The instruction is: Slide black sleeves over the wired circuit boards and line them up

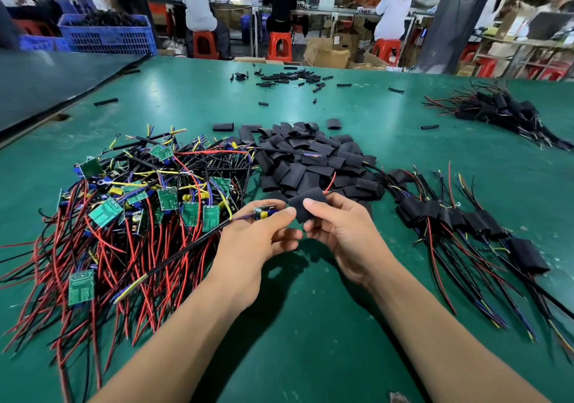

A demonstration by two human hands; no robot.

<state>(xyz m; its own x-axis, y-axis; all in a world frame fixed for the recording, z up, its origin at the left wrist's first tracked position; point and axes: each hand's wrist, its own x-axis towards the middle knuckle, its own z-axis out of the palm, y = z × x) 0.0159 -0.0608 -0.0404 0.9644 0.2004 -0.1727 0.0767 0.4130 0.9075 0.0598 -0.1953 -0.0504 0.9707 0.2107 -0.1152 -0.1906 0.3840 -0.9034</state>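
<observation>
My left hand (251, 241) pinches a small wired circuit board (265, 211) just above the green table. Its black cable trails down to the left. My right hand (338, 231) holds a black sleeve (307, 203) right beside the board, thumb on top. A red and a black wire stick out of the sleeve's far end. A tangled heap of wired boards (133, 203) lies to the left. Behind my hands sits a pile of loose black sleeves (310, 157). Sleeved boards (459, 216) lie in a row on the right.
The green table (310, 309) stretches ahead. Small thin black tubes (289, 78) are scattered at the far middle. Another bundle of sleeved boards (503, 110) lies far right. People sit on red stools at benches beyond the table, near a blue crate (105, 34).
</observation>
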